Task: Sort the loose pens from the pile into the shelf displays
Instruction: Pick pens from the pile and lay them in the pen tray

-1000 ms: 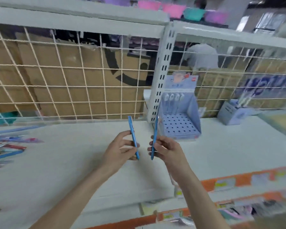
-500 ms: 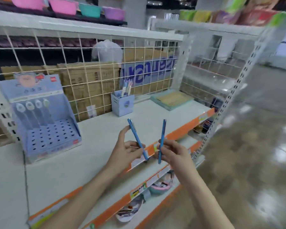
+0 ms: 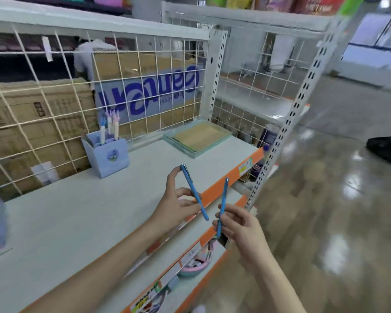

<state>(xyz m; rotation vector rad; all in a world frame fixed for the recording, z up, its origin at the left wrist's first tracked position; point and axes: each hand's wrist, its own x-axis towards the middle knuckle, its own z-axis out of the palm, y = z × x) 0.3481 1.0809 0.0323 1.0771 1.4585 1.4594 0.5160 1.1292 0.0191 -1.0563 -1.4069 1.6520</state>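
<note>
Shelf point(image 3: 66, 213) layout, left to right: a pale blue display edge at the far left, a small blue holder point(image 3: 107, 155) with a few pens standing in it against the wire grid, then a flat green tray point(image 3: 198, 137) near the upright.

Left hand point(image 3: 175, 207): fingers curled, pinching a blue pen point(image 3: 193, 192) near its lower half, index fingertip resting at the top end; the pen leans left at the top. Right hand point(image 3: 239, 224): fingers curled around a second blue pen point(image 3: 222, 205), held nearly upright. Both pens are in the air above the shelf's front edge, tips close together but apart.

Procedure, as judged: match each pen to a display before moving. Keep one pen parked in its hand, turn the other tip-down, and lower it straight into a free slot of the holder, well clear of the pens already standing there.

Change from half a second earlier: the view has swung further right. The holder now sits closer to centre, and the large perforated display has almost left the frame. Both grips are unchanged.
</note>
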